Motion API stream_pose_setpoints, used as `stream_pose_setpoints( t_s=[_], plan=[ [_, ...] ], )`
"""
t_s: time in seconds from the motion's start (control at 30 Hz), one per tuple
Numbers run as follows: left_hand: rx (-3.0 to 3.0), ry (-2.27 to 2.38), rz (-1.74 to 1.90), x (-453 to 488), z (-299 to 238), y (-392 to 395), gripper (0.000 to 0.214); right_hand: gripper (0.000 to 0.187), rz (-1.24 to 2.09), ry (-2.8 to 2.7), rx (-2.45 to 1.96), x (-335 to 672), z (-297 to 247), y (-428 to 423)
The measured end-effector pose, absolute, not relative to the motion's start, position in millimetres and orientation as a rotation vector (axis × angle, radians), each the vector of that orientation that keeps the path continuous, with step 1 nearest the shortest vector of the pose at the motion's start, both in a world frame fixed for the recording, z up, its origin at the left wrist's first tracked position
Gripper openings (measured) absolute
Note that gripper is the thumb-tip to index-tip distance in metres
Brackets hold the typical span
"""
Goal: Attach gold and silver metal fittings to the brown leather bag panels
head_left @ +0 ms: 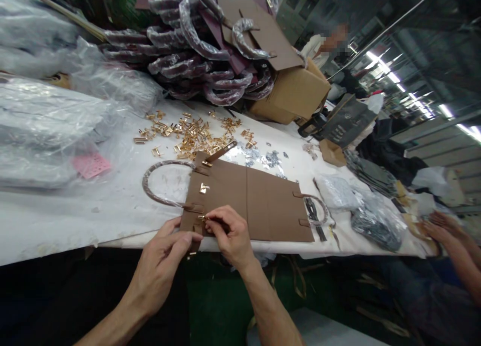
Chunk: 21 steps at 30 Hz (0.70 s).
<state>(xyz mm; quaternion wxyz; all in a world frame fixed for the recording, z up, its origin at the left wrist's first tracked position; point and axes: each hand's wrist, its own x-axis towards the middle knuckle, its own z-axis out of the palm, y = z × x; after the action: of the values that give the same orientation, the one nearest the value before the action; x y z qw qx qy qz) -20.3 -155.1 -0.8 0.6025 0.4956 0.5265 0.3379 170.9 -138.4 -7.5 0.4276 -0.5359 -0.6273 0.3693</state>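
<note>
From my end, the bag piece [259, 200] lies flat on the tabletop's [124, 205] 6 o'clock edge, probably so fingers can reach around the strap [197, 226]. My right hand [229, 233] pinches a gold clasp [202, 217]; my left hand [161, 261] touches the strap, though I can't tell if it's gripping. Gold fittings [191, 133] sit handy at 11.

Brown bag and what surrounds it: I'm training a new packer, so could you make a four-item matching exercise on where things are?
Things:
1. Brown bag
2. Gold fittings
3. Pink paper
4. Large cardboard box

Places:
A. far left of the picture
B. partly beneath the right hand
C. right of the purple handles
D. scattered beyond the bag

Pairs: 1-B, 2-D, 3-A, 4-C
</note>
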Motion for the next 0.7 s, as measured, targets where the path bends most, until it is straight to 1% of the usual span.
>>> stream_pose_setpoints(
  t_s=[0.07, 0.1, 0.17, 0.2, 0.23, 0.37, 0.53, 0.7],
  plan=[
    [0.947, 1.284, 0.803, -15.4, -5.0, -149.8, 0.039, 0.018, 0.837, -1.632, -1.293, 171.1, -7.0, -137.3],
    [0.838, 1.323, 0.821, -12.3, -6.9, -146.4, 0.045, 0.020, 0.810, -1.651, -1.272, 171.5, -7.1, -136.9],
    [0.686, 1.374, 0.846, -7.0, -9.3, -139.4, 0.066, 0.024, 0.786, -1.680, -1.253, 172.5, -7.8, -136.8],
    [0.664, 1.373, 0.846, -5.3, -9.6, -136.3, 0.070, 0.026, 0.780, -1.698, -1.254, 173.1, -8.4, -137.2],
    [0.677, 1.355, 0.839, -4.3, -9.4, -133.6, 0.068, 0.029, 0.774, -1.717, -1.256, 173.9, -9.3, -137.8],
    [0.850, 1.288, 0.807, -5.4, -5.1, -129.0, 0.048, 0.036, 0.717, -1.763, -1.200, 177.9, -14.7, -140.2],
    [0.860, 1.293, 0.800, -8.7, 0.7, -129.9, 0.043, 0.027, 0.700, -1.820, -1.150, 182.1, -19.9, -137.8],
    [0.966, 1.301, 0.752, -11.4, 2.0, -131.0, 0.037, 0.024, 0.684, -1.839, -1.196, 180.7, -16.4, -138.3]
  ],
)
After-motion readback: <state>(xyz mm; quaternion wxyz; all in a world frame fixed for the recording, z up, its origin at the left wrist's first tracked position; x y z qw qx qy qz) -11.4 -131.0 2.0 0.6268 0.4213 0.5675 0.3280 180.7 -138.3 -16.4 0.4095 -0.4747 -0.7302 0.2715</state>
